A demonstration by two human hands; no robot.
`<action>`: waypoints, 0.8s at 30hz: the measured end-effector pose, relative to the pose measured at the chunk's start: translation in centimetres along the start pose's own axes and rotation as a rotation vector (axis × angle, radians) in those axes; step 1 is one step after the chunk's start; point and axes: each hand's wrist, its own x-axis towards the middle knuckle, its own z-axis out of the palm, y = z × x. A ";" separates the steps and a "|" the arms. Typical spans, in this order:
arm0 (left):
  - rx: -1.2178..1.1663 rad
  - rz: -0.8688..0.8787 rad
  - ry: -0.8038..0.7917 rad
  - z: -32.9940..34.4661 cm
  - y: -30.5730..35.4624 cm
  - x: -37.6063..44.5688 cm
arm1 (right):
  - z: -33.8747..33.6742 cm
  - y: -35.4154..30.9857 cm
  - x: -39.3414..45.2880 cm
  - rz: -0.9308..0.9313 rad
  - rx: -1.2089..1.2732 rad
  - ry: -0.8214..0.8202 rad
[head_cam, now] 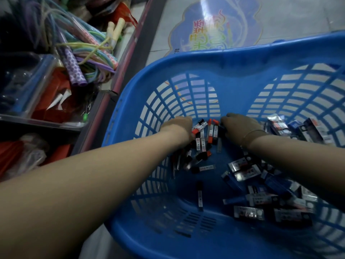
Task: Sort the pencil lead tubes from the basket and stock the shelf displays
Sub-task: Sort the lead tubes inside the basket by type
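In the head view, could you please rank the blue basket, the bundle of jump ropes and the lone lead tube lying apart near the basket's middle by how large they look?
1. Blue basket, which fills most of the frame.
2. Bundle of jump ropes on the shelf.
3. Lone lead tube, clearly smallest, though nearer the camera than the ropes.

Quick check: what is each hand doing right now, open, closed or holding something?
Left hand: grip closed on a bunch of lead tubes in the basket.
Right hand: down among the tubes; grip cannot be told.

A blue basket [233, 58] stands on the grey tiled floor [289, 17], with a floor sticker [214, 25] beyond both hands.
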 end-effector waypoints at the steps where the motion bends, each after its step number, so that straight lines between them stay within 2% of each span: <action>1: -0.007 0.025 0.047 0.2 0.1 0.3 | 0.2 0.0 0.0 0.002 0.027 -0.002; 7: -0.057 0.142 0.176 1.7 0.2 1.1 | -0.1 0.1 0.5 0.043 0.158 -0.048; 13: -0.104 0.012 0.059 1.3 0.3 1.5 | -0.4 0.2 0.4 0.021 0.468 0.030; 15: -0.171 -0.025 0.015 0.7 0.5 1.7 | -0.5 0.2 0.6 -0.054 0.472 0.077; 17: -0.229 -0.048 -0.014 -0.2 0.8 1.9 | -0.9 0.2 0.5 -0.146 0.370 0.113; 19: -0.377 -0.059 -0.073 -1.2 0.9 1.7 | -1.1 -0.1 0.3 -0.196 0.236 0.121; 24: -1.162 -0.029 -0.408 -2.4 1.2 0.4 | -1.5 -0.9 -0.2 -0.182 0.067 0.120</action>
